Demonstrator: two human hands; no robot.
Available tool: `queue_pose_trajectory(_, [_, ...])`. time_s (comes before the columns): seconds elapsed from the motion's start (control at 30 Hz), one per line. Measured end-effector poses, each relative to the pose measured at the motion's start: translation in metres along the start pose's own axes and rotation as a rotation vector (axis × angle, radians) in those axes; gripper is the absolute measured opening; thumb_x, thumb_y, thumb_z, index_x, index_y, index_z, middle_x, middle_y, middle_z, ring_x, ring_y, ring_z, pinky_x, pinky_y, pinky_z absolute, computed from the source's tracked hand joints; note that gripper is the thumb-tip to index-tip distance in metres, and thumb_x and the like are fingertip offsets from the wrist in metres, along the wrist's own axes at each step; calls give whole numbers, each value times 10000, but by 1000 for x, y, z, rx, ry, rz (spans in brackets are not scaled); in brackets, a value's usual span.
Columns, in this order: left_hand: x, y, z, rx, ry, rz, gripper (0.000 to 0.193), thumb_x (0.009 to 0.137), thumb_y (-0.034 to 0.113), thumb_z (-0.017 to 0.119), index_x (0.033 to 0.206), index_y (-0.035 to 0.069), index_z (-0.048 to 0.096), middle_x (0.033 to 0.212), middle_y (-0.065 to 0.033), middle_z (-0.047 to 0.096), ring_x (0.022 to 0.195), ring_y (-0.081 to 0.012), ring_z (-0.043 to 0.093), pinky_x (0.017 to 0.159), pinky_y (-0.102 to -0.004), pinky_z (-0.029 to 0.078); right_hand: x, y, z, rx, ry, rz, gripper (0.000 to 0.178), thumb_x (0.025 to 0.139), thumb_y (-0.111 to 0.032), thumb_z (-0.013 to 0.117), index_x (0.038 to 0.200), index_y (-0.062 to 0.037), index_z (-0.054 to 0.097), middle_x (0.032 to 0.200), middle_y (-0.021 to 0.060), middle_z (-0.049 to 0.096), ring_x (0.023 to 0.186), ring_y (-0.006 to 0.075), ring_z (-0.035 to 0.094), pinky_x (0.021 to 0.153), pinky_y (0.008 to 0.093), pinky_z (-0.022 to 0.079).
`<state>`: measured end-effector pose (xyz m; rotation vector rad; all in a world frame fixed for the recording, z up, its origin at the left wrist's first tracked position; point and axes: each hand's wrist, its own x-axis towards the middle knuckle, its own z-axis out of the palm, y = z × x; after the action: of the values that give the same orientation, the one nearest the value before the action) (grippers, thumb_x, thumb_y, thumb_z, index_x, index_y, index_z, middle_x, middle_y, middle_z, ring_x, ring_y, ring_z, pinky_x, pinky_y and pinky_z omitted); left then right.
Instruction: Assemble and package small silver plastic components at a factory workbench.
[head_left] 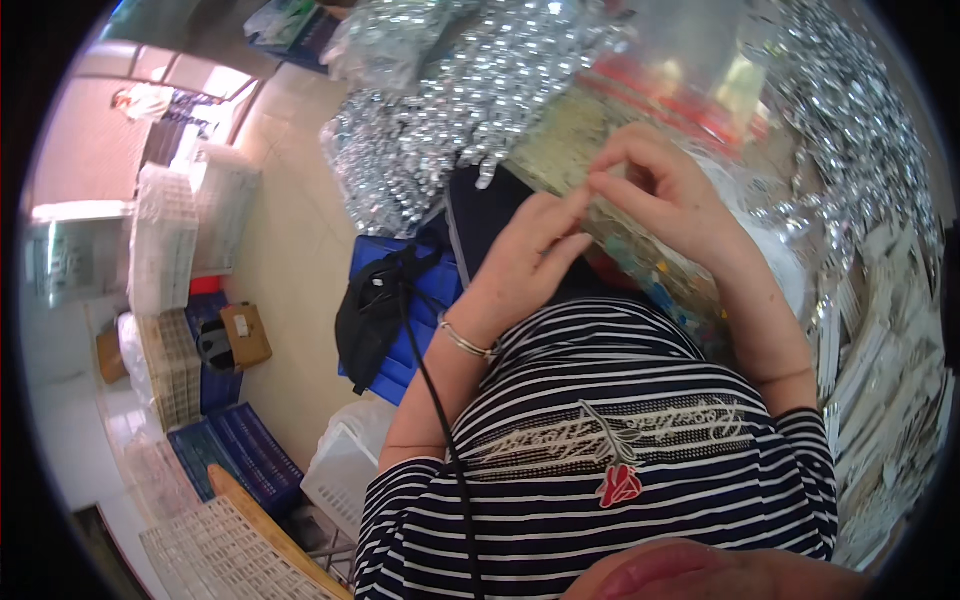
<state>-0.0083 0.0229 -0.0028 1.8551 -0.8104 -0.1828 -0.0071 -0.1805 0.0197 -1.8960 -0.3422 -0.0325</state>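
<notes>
My left hand [532, 252], with a bracelet at its wrist, is raised over the near edge of a worn, greenish table [562, 135]. Its fingers are pressed together and point toward my right hand [668, 190]. The right thumb and index finger are closed in a pinch, and the fingertips of both hands meet. Anything between them is too small to make out. Beyond the hands lies a heap of shiny silver strips [480, 95]. Clear plastic bags with red bands [675, 95] rest on the table behind my right hand.
More silver strips [850, 120] hang at the right, above a stack of whitish flat pieces [890, 370]. A blue stool [400, 350] with a black bag [375, 310] stands at my left. Crates [165, 240], a cardboard box [246, 335] and a white basket [345, 460] line the floor.
</notes>
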Motion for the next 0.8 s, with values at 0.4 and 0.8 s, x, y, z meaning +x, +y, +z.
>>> queue_pose_trajectory(0.4, [-2, 15, -12, 70, -94, -91, 514, 830, 32, 562, 1329, 95, 454, 837, -79, 482, 808, -201, 485, 753, -278, 406, -1, -1, 1, 394, 20, 97, 22, 856, -71, 595, 857, -49, 590, 921, -47, 488, 740, 13, 457, 620, 164, 342])
queue_pose_trajectory(0.8, [-7, 2, -9, -209, -66, -59, 288, 856, 105, 604, 1138, 46, 608, 1005, -66, 586, 991, -182, 538, 871, -278, 417, -8, -9, 16, 472, -108, 131, 46, 858, -79, 596, 825, -48, 588, 874, -30, 466, 751, 42, 449, 664, 186, 367])
